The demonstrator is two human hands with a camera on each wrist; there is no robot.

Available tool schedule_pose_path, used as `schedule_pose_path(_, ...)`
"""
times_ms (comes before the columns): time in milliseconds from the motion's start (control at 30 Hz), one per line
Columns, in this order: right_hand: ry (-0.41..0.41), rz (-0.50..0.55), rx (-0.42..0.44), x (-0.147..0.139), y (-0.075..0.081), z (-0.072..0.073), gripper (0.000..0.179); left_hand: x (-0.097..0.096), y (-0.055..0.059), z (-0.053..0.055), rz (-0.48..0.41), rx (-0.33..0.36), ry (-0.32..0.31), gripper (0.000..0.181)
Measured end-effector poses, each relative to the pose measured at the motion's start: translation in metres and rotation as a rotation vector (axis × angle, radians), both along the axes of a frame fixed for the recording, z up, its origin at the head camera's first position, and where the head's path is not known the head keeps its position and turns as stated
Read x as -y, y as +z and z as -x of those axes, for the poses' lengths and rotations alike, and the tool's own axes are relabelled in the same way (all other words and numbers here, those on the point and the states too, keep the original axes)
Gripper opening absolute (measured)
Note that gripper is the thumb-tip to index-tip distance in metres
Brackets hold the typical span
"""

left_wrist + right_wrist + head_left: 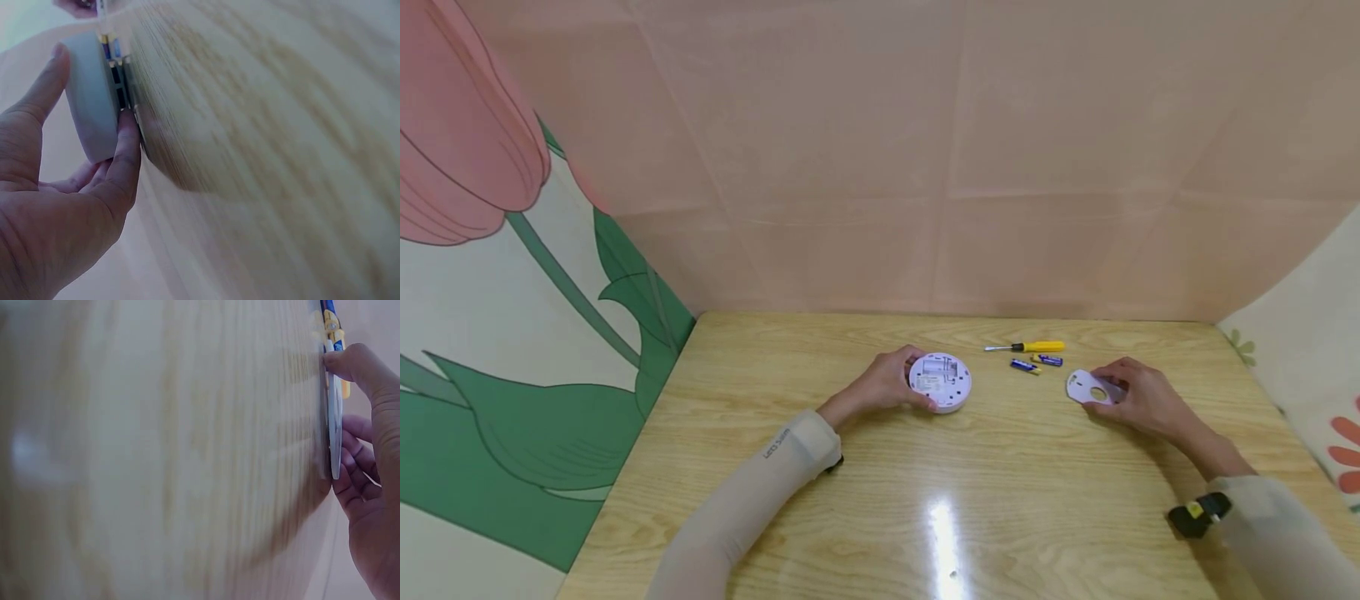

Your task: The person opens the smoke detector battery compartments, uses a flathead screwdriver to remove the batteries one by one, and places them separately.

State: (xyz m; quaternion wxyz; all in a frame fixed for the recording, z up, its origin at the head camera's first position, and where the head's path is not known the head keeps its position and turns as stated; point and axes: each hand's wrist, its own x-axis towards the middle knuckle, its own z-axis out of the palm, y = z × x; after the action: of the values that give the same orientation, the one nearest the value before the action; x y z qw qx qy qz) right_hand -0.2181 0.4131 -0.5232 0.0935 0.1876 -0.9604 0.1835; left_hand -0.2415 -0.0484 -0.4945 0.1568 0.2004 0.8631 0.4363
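My left hand (886,383) grips a round white smoke detector (940,383) by its left side, thumb at the near edge. Its back faces up and shows a battery compartment and a printed label. In the left wrist view, the detector (92,100) appears edge-on between thumb and fingers, close over the table. Over to the right, my right hand (1142,400) holds a flat white mounting plate (1081,387) with a round hole by its right part. Seen edge-on in the right wrist view, the plate (335,419) is close to the tabletop, thumb at one end and fingers at the other.
Between the hands and farther back lie two blue batteries (1025,367). Just behind them is a screwdriver (1043,346) with a yellow handle, its tip pointing left. The wooden table (820,517) ends at a pink cloth backdrop (850,250); printed panels flank it.
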Motion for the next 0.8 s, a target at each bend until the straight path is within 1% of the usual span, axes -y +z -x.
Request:
schedule_pose_path(200, 0.007, 0.004, -0.024, 0.0, 0.001, -0.001, 0.059, 0.0, 0.0, 0.0, -0.004, -0.002, -0.003, 0.088)
schedule_pose_path(633, 0.033, 0.017, -0.075, 0.011, 0.013, 0.002, 0.058, 0.0, 0.0, 0.0, -0.001, -0.014, -0.004, 0.088)
schedule_pose_path(800, 0.017, 0.019, -0.085, 0.018, 0.017, 0.001, 0.058, 0.0, 0.0, 0.0, 0.003, -0.013, -0.004, 0.089)
